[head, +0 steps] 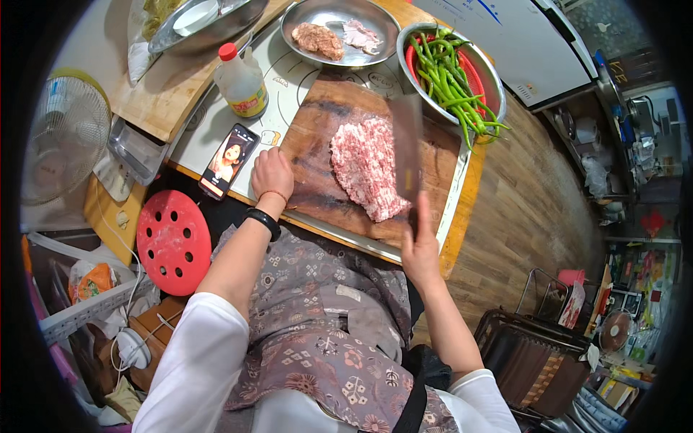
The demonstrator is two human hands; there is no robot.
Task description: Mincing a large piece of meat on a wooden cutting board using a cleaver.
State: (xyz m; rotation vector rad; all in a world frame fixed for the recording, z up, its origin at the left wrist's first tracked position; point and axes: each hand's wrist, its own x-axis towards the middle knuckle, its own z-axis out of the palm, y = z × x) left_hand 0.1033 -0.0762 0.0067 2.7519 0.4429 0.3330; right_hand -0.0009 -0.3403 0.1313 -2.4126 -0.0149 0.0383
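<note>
A mound of minced raw meat (363, 168) is spread on a worn wooden cutting board (308, 140). My right hand (422, 254) grips the handle of a cleaver (407, 146). Motion blurs the broad blade, held along the meat's right edge; whether it touches the board I cannot tell. At the board's left edge rests my left hand (273, 174), its fingers curled together and nothing visible in them. Just left of that hand lies a phone (229, 161) with its screen lit.
Behind the board stand a steel dish (346, 60) with meat pieces and a steel basin (498, 89) holding green chilies (444, 70) in a red strainer. A red-capped bottle (242, 81) stands back left. A red stool (173, 243) is at the table's left, a fan (64, 138) beyond.
</note>
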